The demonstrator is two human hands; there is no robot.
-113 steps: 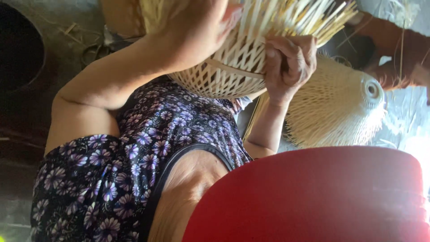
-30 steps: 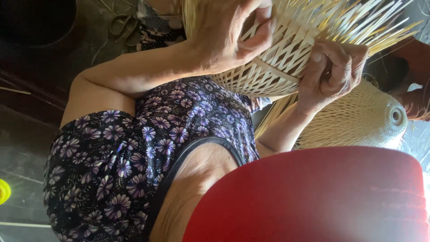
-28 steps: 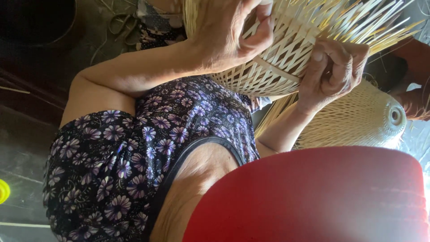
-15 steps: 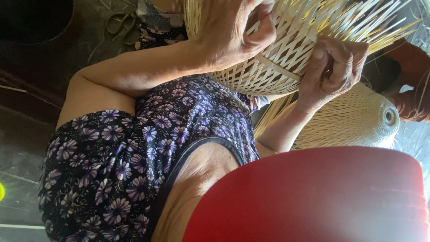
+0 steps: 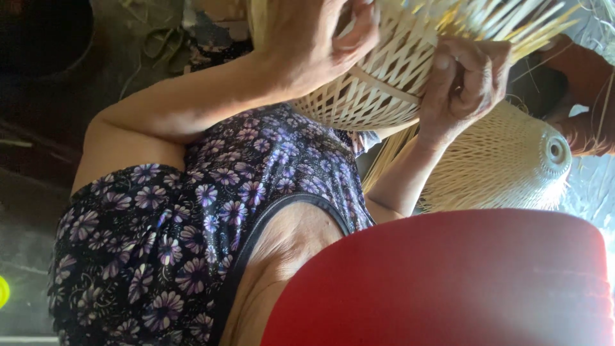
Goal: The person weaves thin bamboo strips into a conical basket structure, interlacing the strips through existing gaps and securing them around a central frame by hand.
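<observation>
A half-woven bamboo basket (image 5: 384, 83) with loose pale strips sticking out at its top is held up in front of my chest. My left hand (image 5: 320, 45) grips its left side, thumb and fingers curled over the open weave. My right hand (image 5: 467, 83) is closed on the basket's right side, fingers pinching strips there. My forearms and my dark dress with purple flowers (image 5: 192, 224) fill the lower left.
A finished, tightly woven cone-shaped basket (image 5: 506, 160) lies behind my right hand. A blurred red shape (image 5: 435, 282) blocks the bottom right. A reddish-brown form (image 5: 586, 83) sits at the far right, a dark round object (image 5: 45, 38) at the top left on grey floor.
Both hands keep their hold on the basket. My right fingers have shifted slightly on the strips and the basket has tilted a little.
</observation>
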